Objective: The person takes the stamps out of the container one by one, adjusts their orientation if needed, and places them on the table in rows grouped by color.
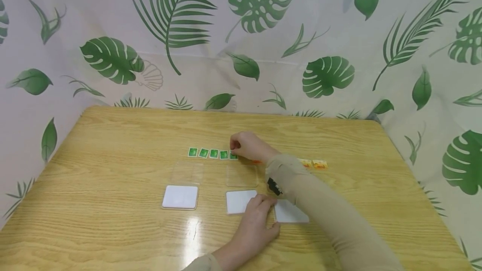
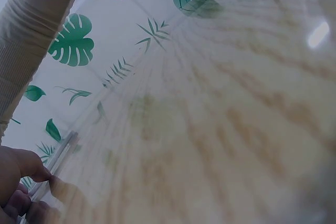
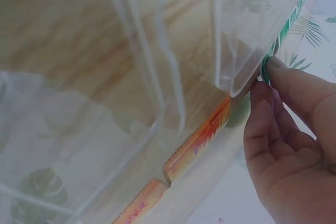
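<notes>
My right hand reaches to the right end of a row of small green stamps. In the right wrist view, its thumb and forefinger pinch the nearest green stamp. My left hand rests low on the table. Its fingers lie by the right end of the middle white rectangular piece and the left edge of the right one. In the left wrist view, only part of the left hand shows at the lower left corner.
Orange-yellow stamps lie to the right, partly behind my right forearm; two orange stamps show close up. Flat clear plastic cases sit below the green row. Another white piece lies left. Leaf-printed cloth stands behind the wooden table.
</notes>
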`<state>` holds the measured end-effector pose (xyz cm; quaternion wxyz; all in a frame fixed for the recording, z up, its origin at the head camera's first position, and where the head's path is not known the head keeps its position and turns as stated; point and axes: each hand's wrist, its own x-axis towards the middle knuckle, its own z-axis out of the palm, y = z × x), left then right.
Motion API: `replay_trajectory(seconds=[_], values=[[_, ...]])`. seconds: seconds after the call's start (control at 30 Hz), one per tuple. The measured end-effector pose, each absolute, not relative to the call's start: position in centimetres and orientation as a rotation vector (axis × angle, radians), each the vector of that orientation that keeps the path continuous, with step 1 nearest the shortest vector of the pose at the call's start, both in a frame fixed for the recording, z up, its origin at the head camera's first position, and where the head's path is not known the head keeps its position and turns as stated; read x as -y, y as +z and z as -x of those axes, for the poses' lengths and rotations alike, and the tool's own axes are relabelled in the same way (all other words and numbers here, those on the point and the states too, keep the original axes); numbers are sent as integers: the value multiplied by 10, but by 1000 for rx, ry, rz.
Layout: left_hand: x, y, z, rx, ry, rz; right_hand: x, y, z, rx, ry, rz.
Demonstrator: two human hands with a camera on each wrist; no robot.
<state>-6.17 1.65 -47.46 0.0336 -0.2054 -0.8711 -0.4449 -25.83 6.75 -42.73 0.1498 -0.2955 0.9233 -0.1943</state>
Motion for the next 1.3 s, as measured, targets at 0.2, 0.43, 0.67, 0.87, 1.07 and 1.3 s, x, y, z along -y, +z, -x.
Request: replay_trajectory(seconds=[0.2, 0.43, 0.67, 0.87, 1.07, 1.3], values=[[-16, -474, 62, 2699, -1380, 628, -67, -428, 260, -2649, -548, 842], [-15, -473, 62, 2719, -1398, 623, -68, -427, 260, -2640, -533, 832], [-16, -474, 62, 2721, -1388, 619, -68, -424, 259, -2637, -531, 828], [-16, -474, 62, 2726, -1395, 614, -71, -422, 259, -2626, -543, 829], [-17, -475, 63, 2710, -1371, 622, -81, -414, 252, -2647, -580, 856], [-16, -473, 62, 2730, -1354, 620, -117, -402, 229, -2707, -631, 830]])
